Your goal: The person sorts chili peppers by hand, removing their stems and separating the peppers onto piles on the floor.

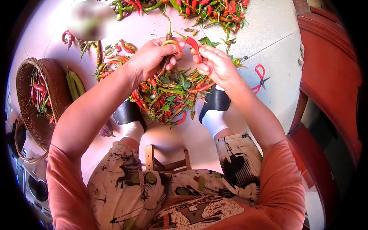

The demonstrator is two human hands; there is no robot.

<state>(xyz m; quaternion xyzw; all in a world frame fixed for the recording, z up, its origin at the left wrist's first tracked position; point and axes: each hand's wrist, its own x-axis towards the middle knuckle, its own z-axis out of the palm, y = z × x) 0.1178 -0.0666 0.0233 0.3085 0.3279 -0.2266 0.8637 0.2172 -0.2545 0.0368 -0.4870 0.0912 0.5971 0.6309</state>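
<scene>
Both of my hands are raised over a pile of red and green chili peppers [166,94] on the floor between my feet. My left hand [153,57] is closed around a few chili peppers [170,43], some dark and one curved yellow-orange to red. In my right hand [218,63], the thumb and fingers pinch a red chili pepper [193,45], its stem end pointing up toward the left hand. The two hands are close together with the peppers between them. The lower ends of the held peppers are partly hidden by my fingers.
A larger chili heap [214,11] lies at the far side. On the left stands a tilted wicker basket [50,84] with chilies inside, beside green pods [74,83] and an eggplant [107,129]. Red-handled scissors [260,79] lie right, near red wooden furniture [329,65].
</scene>
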